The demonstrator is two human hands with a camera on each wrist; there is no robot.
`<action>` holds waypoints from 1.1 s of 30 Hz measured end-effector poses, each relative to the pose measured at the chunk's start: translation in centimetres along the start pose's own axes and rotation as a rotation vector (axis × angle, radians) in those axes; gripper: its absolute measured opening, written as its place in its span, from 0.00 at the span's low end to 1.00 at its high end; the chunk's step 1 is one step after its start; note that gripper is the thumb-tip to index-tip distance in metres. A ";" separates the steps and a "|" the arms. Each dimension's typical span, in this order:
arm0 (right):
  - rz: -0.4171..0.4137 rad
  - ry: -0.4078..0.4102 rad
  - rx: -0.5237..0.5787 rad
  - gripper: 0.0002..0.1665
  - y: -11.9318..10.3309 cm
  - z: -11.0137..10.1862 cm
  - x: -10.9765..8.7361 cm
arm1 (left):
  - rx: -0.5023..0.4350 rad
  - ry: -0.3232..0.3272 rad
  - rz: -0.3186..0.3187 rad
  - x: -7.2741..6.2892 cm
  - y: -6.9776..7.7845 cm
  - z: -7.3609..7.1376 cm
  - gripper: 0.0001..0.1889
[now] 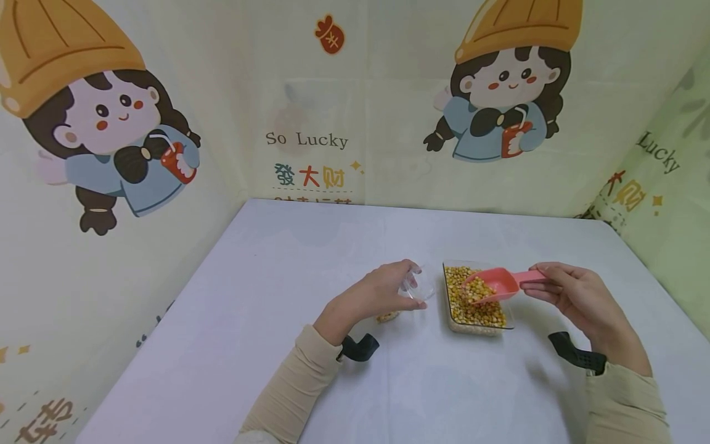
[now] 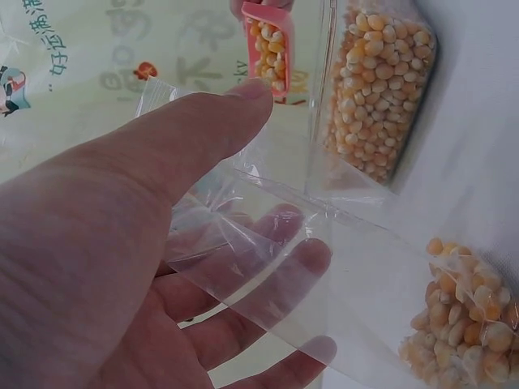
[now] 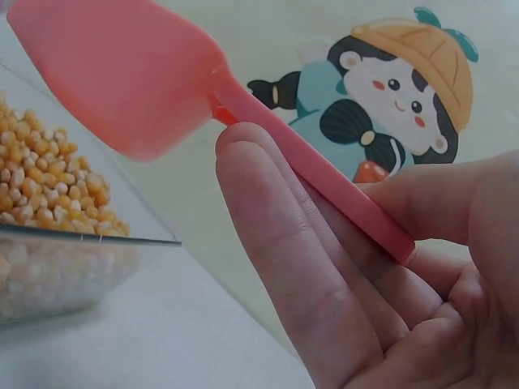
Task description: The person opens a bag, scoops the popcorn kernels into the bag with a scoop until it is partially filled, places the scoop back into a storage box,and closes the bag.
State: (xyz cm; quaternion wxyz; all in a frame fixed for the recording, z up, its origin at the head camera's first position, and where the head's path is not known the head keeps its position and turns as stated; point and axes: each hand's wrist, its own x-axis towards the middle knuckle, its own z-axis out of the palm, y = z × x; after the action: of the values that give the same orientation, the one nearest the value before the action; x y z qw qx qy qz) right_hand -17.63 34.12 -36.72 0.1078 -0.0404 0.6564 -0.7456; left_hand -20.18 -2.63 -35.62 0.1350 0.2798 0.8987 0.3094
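Beige sleeves, yours, a pair, at the lower edge. Your left hand: thumb and fingers curved round the mouth of a clear plastic bag, corn at its bottom. Your right hand: thumb and fingers pinching the handle of a pink scoop, corn-laden, above a clear dish of corn. Dish: on the white table, between bag and right hand.

Over at the white table, a left hand is holding clear plastic, while the right hand is gripping a pink scoop, which is carrying yellow kernels over a glass container holding more.
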 end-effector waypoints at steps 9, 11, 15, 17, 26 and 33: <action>-0.045 0.000 -0.008 0.11 -0.4 0.6 0.0 | 0.020 -0.012 -0.014 0.1 0.1 0.3 0.35; -0.048 0.000 -0.013 0.12 -0.5 0.7 0.0 | 0.027 -0.014 -0.013 0.1 0.1 0.4 0.35; -0.053 0.007 -0.011 0.11 -0.6 0.8 0.0 | 0.035 -0.015 -0.012 0.2 0.1 0.6 0.36; -0.054 0.014 -0.007 0.11 -0.7 1.0 0.0 | 0.039 -0.013 -0.010 0.2 0.0 0.7 0.36; -0.065 0.021 -0.002 0.11 -1.0 2.6 0.2 | 0.073 -0.005 -0.009 0.2 0.1 1.0 0.37; -0.066 0.029 -0.030 0.11 -1.4 4.0 0.5 | 0.077 -0.014 -0.014 0.4 0.1 1.1 0.37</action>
State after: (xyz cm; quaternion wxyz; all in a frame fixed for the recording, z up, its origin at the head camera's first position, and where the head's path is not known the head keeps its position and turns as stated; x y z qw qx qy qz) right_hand -17.46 30.33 -34.80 0.0729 -0.0528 0.6675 -0.7392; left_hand -19.94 -1.80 -36.40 0.1328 0.2805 0.9109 0.2718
